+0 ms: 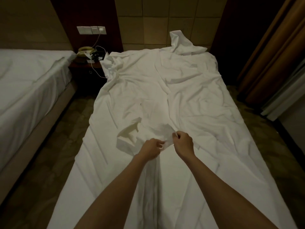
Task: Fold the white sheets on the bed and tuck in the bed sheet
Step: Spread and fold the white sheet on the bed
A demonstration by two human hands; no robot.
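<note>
At far left, a made bed flanks a nightstand holding a phone. Across the middle bed, a rumpled white sheet spreads, bunched at the far corners. Left hand and right hand, arms outstretched, each pinch a raised fold near center.
</note>
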